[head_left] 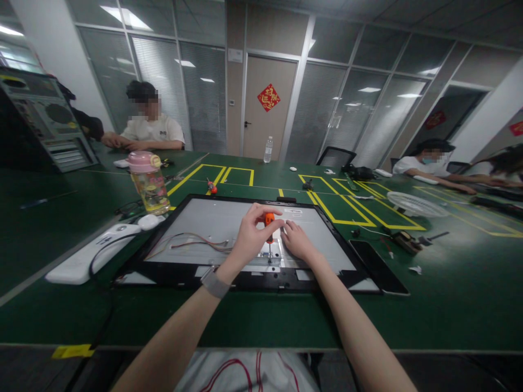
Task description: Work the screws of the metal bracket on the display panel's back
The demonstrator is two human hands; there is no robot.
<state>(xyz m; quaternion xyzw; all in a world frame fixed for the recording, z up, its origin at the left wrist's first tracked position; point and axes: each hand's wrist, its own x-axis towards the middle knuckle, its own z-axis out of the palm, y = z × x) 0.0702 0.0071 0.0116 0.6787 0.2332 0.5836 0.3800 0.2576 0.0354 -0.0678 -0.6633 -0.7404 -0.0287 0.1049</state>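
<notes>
The left hand [250,235] has its grip closed around the handle of the orange screwdriver [269,219], which stands nearly upright, probably so that its shaft meets the metal bracket [265,262] squarely. The right hand [298,240] rests on the flat panel [208,211] just beside the handle, perhaps to steady it; whether that grip pinches anything small I cannot tell.

The panel lies flat, pale face up, close to the middle of the near edge of the bench [286,324], a place that seems to let both forearms reach over its black border. Loose wires [196,243] trail across the panel to the left of the bracket, apart from the shaft. A phone [378,267] lies by the panel's right side, and a pink-lidded bottle [150,185] stands beyond its left side, both outside the working spot.
</notes>
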